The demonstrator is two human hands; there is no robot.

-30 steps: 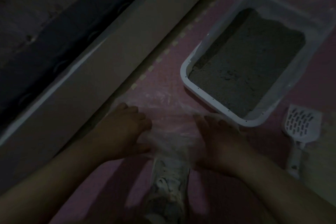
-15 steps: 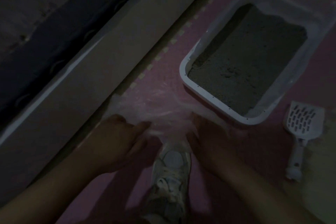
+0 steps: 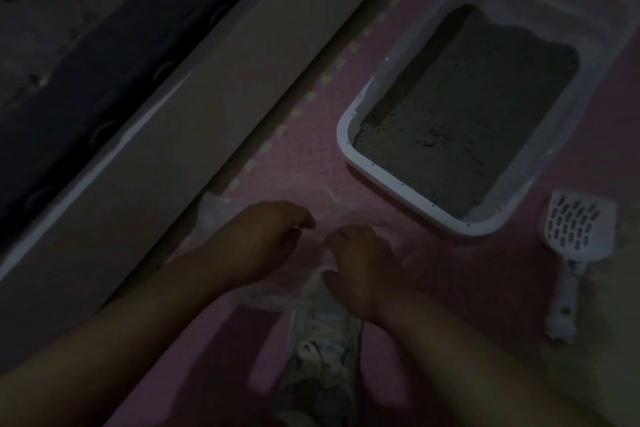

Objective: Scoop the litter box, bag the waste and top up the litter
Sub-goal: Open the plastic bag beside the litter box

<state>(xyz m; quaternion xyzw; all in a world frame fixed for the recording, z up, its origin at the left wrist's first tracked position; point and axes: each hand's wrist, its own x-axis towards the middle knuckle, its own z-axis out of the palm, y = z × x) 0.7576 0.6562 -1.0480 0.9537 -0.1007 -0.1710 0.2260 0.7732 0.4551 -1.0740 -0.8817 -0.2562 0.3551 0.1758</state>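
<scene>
**Both hands on the clear bag, beside the litter box**

The light is dim. A thin clear plastic bag [image 3: 277, 198] lies spread on the pink floor mat [image 3: 467, 281], just in front of the person's white shoe [image 3: 322, 340]. Both hands are down on the bag, close together but apart. The left hand [image 3: 266, 239] has its fingers [image 3: 304, 218] curled downward at the plastic; the right hand [image 3: 363, 260] has its fingers bent and its thumb tucked near the shoe's toe, where the film looks bunched. In this light I cannot tell for certain whether either hand actually pinches the film or only rests on it.

The litter box [image 3: 388, 177], white-rimmed with a clear liner draped over its far edges, sits on the mat beyond and to the right of the hands, near the bag's far edge. Grey litter [image 3: 467, 121] fills its base, heaped a little toward the far end. The white slotted scoop [image 3: 571, 232] lies flat on the mat just right of the box's near corner, handle pointing toward the person, untouched by either hand.

A pale long board [image 3: 173, 135] runs diagonally along the mat's left edge.
</scene>
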